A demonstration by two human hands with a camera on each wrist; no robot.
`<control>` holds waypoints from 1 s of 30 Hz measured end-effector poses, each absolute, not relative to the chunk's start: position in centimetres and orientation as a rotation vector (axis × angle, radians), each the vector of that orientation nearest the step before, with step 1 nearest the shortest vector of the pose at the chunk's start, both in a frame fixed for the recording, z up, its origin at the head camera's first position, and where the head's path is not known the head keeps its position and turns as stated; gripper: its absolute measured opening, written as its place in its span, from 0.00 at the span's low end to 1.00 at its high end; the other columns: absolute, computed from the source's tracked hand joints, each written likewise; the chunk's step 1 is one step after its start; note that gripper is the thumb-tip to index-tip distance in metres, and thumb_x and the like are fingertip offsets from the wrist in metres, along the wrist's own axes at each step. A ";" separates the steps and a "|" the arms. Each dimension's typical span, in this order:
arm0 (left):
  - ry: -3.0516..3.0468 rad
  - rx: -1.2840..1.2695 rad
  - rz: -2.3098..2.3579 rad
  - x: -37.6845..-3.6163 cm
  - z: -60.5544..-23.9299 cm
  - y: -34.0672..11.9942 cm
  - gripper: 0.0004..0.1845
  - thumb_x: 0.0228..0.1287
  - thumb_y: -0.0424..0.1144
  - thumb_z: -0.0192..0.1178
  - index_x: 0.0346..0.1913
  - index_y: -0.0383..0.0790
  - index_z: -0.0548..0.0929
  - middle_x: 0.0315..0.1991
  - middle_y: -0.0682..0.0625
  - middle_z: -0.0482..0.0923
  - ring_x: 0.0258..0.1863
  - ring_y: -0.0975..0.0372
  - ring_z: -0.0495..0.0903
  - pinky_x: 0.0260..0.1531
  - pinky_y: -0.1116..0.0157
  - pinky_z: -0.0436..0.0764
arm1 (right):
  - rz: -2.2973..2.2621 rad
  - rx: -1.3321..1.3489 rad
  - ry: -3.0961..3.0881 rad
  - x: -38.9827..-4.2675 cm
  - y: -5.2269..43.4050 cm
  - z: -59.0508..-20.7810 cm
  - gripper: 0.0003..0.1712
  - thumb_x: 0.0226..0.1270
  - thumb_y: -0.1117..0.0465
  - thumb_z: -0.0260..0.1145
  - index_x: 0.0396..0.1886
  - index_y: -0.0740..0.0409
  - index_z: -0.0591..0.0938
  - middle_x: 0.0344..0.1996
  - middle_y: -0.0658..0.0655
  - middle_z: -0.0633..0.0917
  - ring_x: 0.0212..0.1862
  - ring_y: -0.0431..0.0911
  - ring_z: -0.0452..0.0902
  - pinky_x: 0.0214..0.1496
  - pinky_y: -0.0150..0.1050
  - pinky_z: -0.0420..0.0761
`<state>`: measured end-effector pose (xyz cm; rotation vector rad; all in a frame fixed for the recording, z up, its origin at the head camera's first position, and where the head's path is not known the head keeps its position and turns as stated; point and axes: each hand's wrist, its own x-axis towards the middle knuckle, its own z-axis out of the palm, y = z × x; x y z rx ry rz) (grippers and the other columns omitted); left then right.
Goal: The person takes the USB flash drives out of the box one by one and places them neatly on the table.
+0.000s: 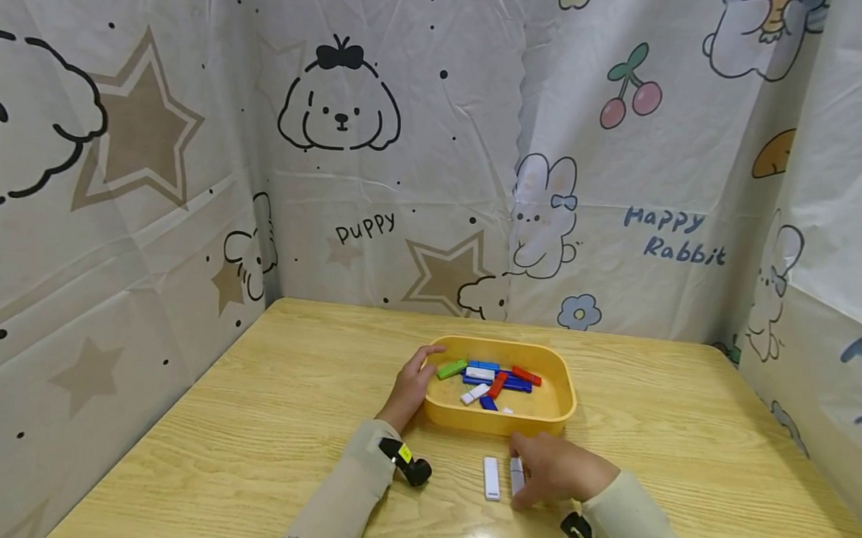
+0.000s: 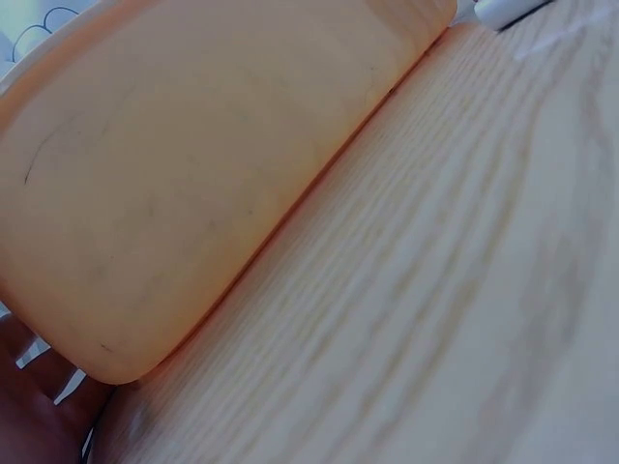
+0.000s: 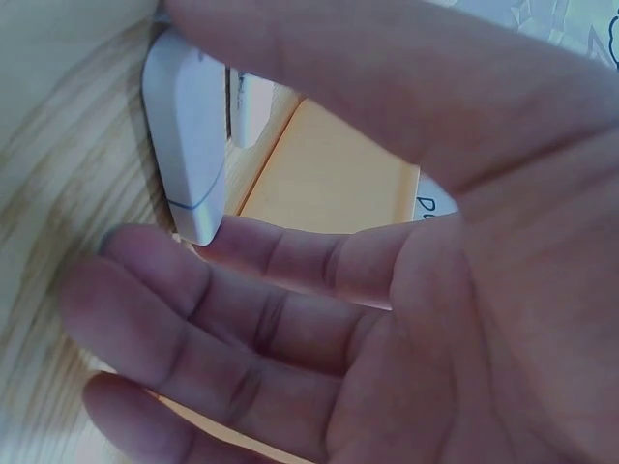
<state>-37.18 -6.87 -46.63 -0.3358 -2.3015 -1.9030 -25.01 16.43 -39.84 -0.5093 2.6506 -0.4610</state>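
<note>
At the left end of a yellow plastic tray (image 1: 461, 417), my left hand (image 1: 407, 391) holds the side wall, its fingers bent around the corner and near the rim. Several USB sticks in green, blue, white and red lie loosely inside; a red stick (image 1: 497, 384) is near the middle. In front of the tray, my right hand (image 1: 563, 467) pinches a white USB stick (image 3: 189, 135) end to end between thumb and index finger. That stick appears to lie on the table. A second white stick (image 1: 491, 478) lies just left of it, apart from both hands.
The light wooden table (image 1: 314, 360) extends on all sides of the tray. Printed cloth curtains (image 1: 405, 181) stand behind it and along both sides. A black wrist camera (image 1: 413, 466) sits on the left sleeve, near the tray's front left.
</note>
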 end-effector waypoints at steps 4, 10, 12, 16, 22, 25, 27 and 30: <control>-2.309 -0.334 -1.913 -37.2 -46.6 -6.9 0.20 0.68 0.33 0.45 0.60 0.45 0.75 0.69 0.46 0.65 0.70 0.52 0.59 0.65 0.49 0.61 | -0.451 -0.507 2.657 -25.0 16.4 -39.8 0.25 0.46 0.54 0.79 0.42 0.50 0.75 0.24 0.52 0.75 0.26 0.46 0.69 0.29 0.40 0.67; -2.323 -0.344 -1.914 -37.2 -46.5 -6.9 0.21 0.68 0.33 0.44 0.62 0.42 0.74 0.70 0.43 0.63 0.70 0.51 0.58 0.65 0.49 0.61 | -0.425 -0.507 2.666 -25.0 16.4 -39.9 0.26 0.46 0.53 0.78 0.42 0.50 0.75 0.24 0.51 0.75 0.26 0.46 0.69 0.28 0.39 0.68; -2.334 -0.346 -1.909 -36.9 -46.1 -6.9 0.22 0.68 0.32 0.44 0.63 0.39 0.73 0.69 0.42 0.63 0.70 0.49 0.58 0.64 0.49 0.62 | -0.418 -0.512 2.672 -25.0 16.4 -39.9 0.26 0.46 0.53 0.79 0.42 0.51 0.76 0.24 0.51 0.75 0.26 0.45 0.69 0.28 0.39 0.68; -2.352 -0.355 -1.895 -35.4 -44.4 -6.9 0.22 0.67 0.31 0.44 0.63 0.35 0.72 0.69 0.40 0.64 0.69 0.48 0.59 0.63 0.49 0.63 | -0.404 -0.516 2.690 -25.0 16.4 -40.0 0.26 0.45 0.52 0.79 0.41 0.50 0.75 0.23 0.51 0.75 0.25 0.45 0.69 0.28 0.40 0.68; -2.340 -0.377 -1.860 -33.7 -42.9 -6.8 0.21 0.67 0.32 0.43 0.62 0.33 0.72 0.68 0.38 0.65 0.69 0.47 0.60 0.63 0.48 0.63 | -0.337 -0.494 2.735 -24.8 16.3 -40.0 0.27 0.44 0.47 0.78 0.39 0.50 0.75 0.22 0.50 0.75 0.24 0.46 0.70 0.27 0.40 0.67; -2.346 -0.376 -1.862 -33.7 -42.8 -6.8 0.22 0.67 0.32 0.43 0.62 0.33 0.72 0.68 0.39 0.65 0.69 0.48 0.59 0.64 0.48 0.63 | -0.324 -0.480 2.740 -24.8 16.2 -40.0 0.27 0.44 0.45 0.78 0.39 0.50 0.75 0.21 0.50 0.75 0.23 0.46 0.70 0.26 0.40 0.66; -2.353 -0.371 -1.862 -33.7 -42.8 -6.8 0.22 0.68 0.33 0.44 0.62 0.33 0.72 0.68 0.39 0.64 0.69 0.48 0.59 0.64 0.49 0.62 | -0.321 -0.483 2.740 -24.8 16.1 -39.9 0.27 0.44 0.45 0.78 0.40 0.49 0.75 0.21 0.50 0.75 0.23 0.45 0.70 0.26 0.39 0.66; -2.364 -0.370 -1.857 -34.5 -43.6 -6.9 0.22 0.67 0.32 0.44 0.63 0.33 0.72 0.68 0.39 0.65 0.70 0.49 0.59 0.65 0.49 0.62 | -0.320 -0.498 2.736 -24.8 16.1 -39.9 0.27 0.44 0.46 0.78 0.40 0.48 0.75 0.21 0.50 0.75 0.23 0.45 0.69 0.26 0.39 0.66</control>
